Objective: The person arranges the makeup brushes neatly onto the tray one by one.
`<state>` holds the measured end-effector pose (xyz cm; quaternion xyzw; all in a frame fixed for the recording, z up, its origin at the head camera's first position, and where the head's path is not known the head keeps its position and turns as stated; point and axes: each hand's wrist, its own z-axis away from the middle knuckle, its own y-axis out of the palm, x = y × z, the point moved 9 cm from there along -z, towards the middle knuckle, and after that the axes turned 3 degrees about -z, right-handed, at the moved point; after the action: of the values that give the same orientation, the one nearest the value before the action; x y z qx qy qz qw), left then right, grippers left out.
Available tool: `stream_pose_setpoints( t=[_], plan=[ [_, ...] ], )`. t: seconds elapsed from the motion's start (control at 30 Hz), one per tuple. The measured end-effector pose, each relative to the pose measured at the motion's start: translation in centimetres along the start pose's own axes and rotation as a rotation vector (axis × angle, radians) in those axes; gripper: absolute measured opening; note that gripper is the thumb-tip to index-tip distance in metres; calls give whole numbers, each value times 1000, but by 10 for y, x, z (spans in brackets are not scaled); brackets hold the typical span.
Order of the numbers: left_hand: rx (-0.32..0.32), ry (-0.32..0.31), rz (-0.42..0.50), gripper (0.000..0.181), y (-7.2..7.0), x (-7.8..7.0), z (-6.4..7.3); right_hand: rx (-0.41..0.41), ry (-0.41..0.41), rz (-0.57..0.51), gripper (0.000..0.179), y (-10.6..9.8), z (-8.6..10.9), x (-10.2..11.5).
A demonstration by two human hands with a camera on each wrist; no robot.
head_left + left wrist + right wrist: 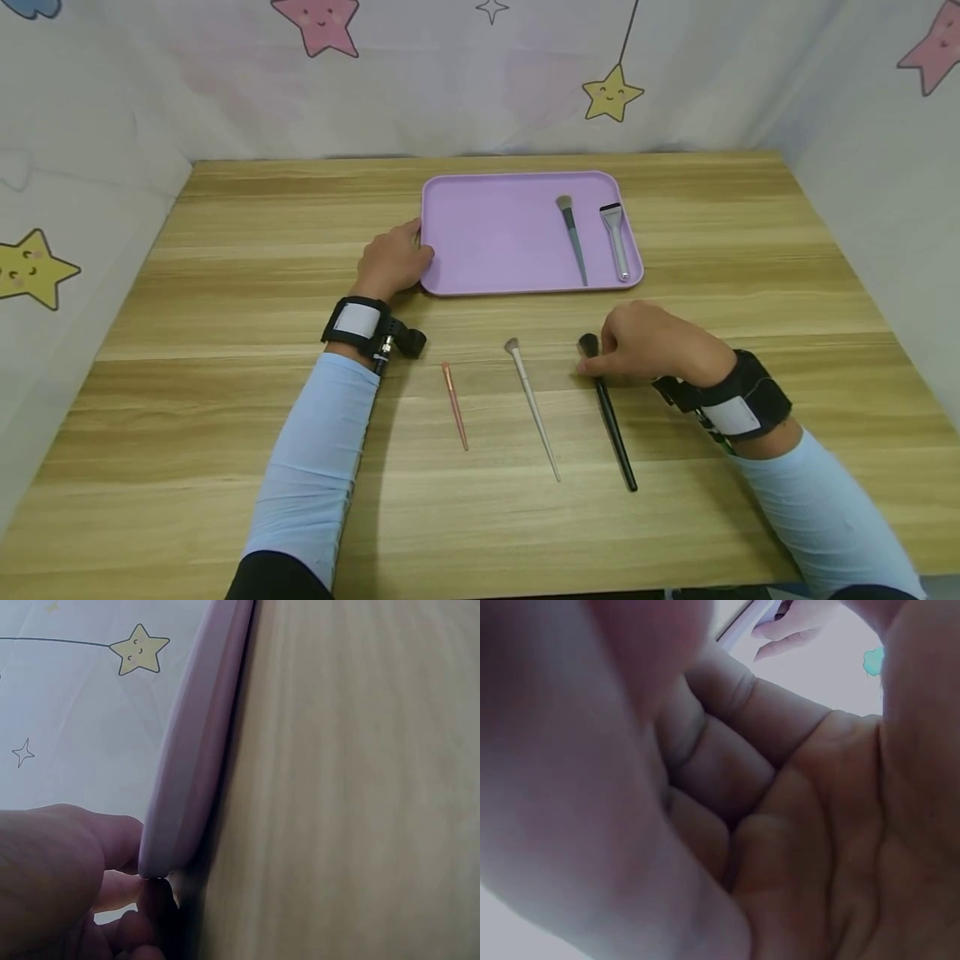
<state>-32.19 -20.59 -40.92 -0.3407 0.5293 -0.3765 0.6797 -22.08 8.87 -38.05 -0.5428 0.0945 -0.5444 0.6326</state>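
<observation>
My left hand (393, 260) grips the left edge of a purple tray (495, 233). In the left wrist view, the thumb lies against the tray rim (184, 765) and the other fingers are under it. Over a black makeup brush (617, 437) on the table, my right hand (652, 343) pinches near the brush head, its thumb crossing the upper handle. Curled fingers (727, 761) fill the right wrist view, where the brush is hidden. A white makeup brush (534, 404) and a small pink makeup brush (454, 408) lie to the left of the black one.
On the tray's right side lie a green-grey makeup brush (573, 242) and a silver brush (617, 242) with a flat, dark head. The wooden table (225, 333) is bordered by white curtains (450, 100) printed with stars.
</observation>
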Motion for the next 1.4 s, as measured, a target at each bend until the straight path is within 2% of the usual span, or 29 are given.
stream_pose_setpoints(
  t=[0.4, 0.67, 1.1, 1.27, 1.4],
  plan=[
    [-2, -6, 13, 65, -1, 0, 1, 48, -7, -7, 52, 6, 2, 2],
    [0, -1, 10, 65, -1, 0, 1, 91, 55, -2, 54, 11, 3, -1],
    [2, -6, 10, 66, 0, -1, 1, 154, 93, 92, 40, 20, 4, 0],
    [2, -6, 9, 66, 0, -1, 1, 159, 99, 75, 37, 21, 3, -3],
    [5, -7, 9, 66, 1, -1, 0, 131, 64, 57, 36, 18, 1, -2]
  ],
)
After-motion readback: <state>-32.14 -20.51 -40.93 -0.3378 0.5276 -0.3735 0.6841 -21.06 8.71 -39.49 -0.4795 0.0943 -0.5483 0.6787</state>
